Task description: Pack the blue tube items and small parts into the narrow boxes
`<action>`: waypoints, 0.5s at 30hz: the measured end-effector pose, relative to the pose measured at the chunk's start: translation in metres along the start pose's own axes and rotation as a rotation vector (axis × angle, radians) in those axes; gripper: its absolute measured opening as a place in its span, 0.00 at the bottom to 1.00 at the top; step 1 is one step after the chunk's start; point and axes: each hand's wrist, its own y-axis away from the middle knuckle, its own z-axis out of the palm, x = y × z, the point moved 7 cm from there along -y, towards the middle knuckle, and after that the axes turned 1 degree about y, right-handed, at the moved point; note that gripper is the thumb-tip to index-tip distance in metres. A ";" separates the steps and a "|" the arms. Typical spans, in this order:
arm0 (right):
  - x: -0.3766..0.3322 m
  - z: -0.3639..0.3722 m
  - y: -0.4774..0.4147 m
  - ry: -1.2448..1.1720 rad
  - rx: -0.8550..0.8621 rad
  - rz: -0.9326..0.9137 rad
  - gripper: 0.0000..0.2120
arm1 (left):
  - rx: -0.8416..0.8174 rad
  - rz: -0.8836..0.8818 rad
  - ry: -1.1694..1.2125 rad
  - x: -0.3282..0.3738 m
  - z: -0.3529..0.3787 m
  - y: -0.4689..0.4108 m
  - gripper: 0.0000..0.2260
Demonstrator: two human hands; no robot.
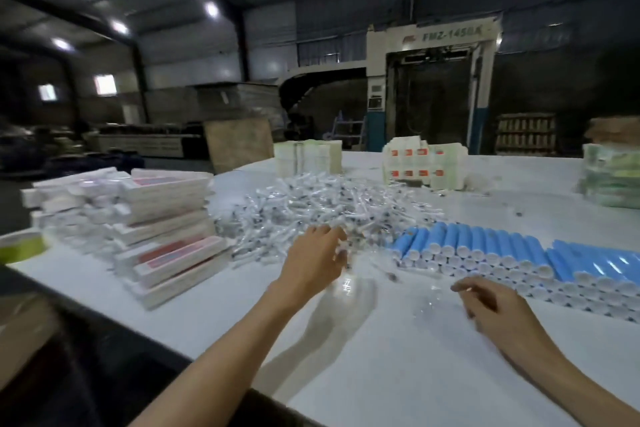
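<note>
Blue tubes with white caps (491, 250) lie in rows on the white table (398, 350), at the right. A heap of small clear-wrapped parts (311, 211) fills the middle. Narrow white boxes with red panels (166, 246) are stacked at the left. My left hand (315, 263) reaches over the near edge of the parts heap, fingers loosely bent, nothing visibly held. My right hand (488, 305) hovers just before the tube caps, fingers relaxed and blurred, holding nothing I can see.
Stacks of flat white cartons (308, 156) and red-marked packs (426, 166) stand at the table's back. Green-printed packs (613, 180) sit far right. A green tape roll (20, 246) lies at the left edge. A large machine (433, 87) stands behind.
</note>
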 end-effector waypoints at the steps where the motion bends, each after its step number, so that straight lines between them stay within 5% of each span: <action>1: 0.008 -0.001 -0.002 -0.028 -0.009 0.008 0.14 | 0.020 -0.058 -0.092 -0.032 -0.010 0.004 0.15; 8: 0.036 0.002 -0.013 -0.214 -0.042 0.059 0.15 | 0.047 -0.481 -0.544 -0.223 -0.071 0.051 0.19; 15: 0.028 0.004 -0.011 -0.246 -0.066 0.046 0.15 | 0.014 -0.278 -0.799 -0.230 -0.060 0.065 0.17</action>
